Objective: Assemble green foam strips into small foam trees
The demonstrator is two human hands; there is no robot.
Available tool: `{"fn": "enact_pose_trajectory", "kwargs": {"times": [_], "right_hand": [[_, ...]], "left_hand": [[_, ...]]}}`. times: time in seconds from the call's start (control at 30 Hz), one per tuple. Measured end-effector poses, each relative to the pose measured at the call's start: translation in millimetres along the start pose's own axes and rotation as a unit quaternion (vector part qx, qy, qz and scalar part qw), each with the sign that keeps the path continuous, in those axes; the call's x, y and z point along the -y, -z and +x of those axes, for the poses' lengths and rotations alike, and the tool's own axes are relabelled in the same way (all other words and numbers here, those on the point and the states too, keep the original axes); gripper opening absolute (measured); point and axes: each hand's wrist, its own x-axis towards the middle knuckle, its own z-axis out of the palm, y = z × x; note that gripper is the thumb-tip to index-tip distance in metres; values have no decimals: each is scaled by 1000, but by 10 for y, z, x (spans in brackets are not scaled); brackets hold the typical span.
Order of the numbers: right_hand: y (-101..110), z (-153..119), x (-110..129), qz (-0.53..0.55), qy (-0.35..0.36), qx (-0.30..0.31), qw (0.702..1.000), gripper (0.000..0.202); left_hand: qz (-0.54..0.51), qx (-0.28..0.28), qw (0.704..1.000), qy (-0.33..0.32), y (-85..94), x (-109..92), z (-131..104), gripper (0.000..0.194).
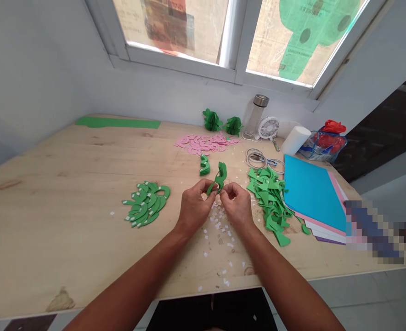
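Note:
Between my two hands, above the middle of the table, is a curved green foam or paper cutout (221, 172). My left hand (196, 207) pinches its lower left side, and my right hand (236, 204) pinches its lower right, the fingertips almost meeting. Just beyond them lies a small stack of green cutouts (205, 165) with white tabs. To the left is a spread of green arched pieces (147, 204) bearing small white squares. Tiny white paper bits (223, 230) are scattered on the table beneath and in front of my hands.
Green scraps (270, 200) lie right of my hands, beside coloured sheets (313, 193). Farther back are pink cutouts (203, 143), green paper shapes (212, 120), a bottle (256, 115), a small fan (268, 127), tape rings (256, 158), a white roll (296, 139) and a clear bag (323, 147). A green strip (120, 122) lies back left.

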Motion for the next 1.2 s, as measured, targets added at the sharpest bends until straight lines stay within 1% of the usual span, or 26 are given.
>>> {"fn": "enact_pose_trajectory", "kwargs": {"times": [0.33, 0.53, 0.77, 1.03, 1.2], "right_hand": [[-5, -21, 15, 7, 11, 7, 1000, 11], [1, -4, 9, 33, -5, 8, 999, 14], [1, 13, -5, 68, -12, 18, 997, 17], [1, 6, -11, 62, -2, 18, 998, 16], [-3, -7, -8, 21, 3, 8, 1000, 14]], "left_hand": [[1, -7, 1000, -3, 4, 4, -2, 7], [-11, -5, 1000, -10, 10, -4, 2, 7], [-37, -9, 999, 2, 5, 8, 19, 6], [-32, -8, 999, 4, 2, 31, 22, 6], [-4, -9, 1000, -7, 7, 3, 3, 7]]}}
